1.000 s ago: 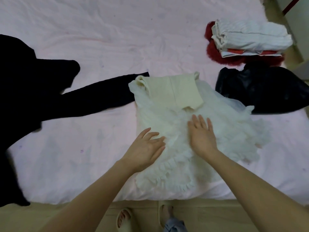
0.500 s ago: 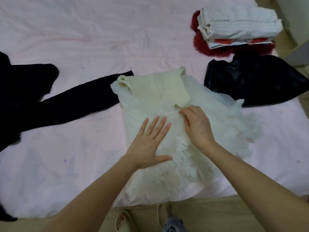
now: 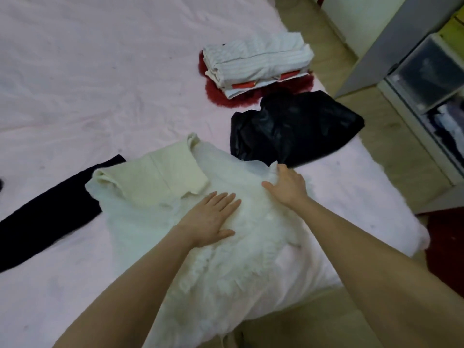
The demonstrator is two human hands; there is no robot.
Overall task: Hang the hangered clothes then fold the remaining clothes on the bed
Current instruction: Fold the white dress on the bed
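White dress — left hand flat, right hand pinching its edge.

Wood floor, clear storage drawers (rt side), dark red rug

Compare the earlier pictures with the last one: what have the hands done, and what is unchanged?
The right hand has reached out to the white dress's right side and now grips the frill near the black garment. The left hand stays flat on the dress. The folded pile is unchanged.
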